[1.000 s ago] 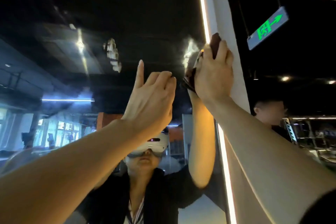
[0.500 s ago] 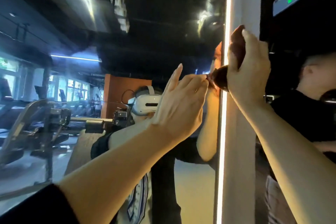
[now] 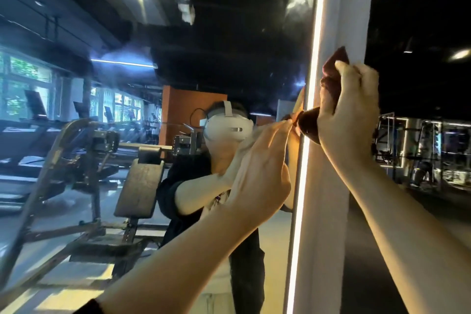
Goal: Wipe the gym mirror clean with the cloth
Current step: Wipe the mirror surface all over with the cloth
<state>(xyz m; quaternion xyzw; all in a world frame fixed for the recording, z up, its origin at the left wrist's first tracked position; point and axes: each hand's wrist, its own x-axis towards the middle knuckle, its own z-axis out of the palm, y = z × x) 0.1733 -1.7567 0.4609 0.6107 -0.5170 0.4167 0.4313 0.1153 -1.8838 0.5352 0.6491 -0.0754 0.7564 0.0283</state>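
My right hand grips dark cloth against lit strip at mirror's 3 o'clock edge. Left hand, approx 8 o'clock of cloth, fingers curled; can't tell if fingertips pinch anything.

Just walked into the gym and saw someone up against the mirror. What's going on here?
A person is cleaning the gym mirror. Their right hand grips a dark cloth at the mirror's lit right edge, beside the white pillar. The left hand reaches toward the cloth with its fingertips; I cannot tell whether it touches.
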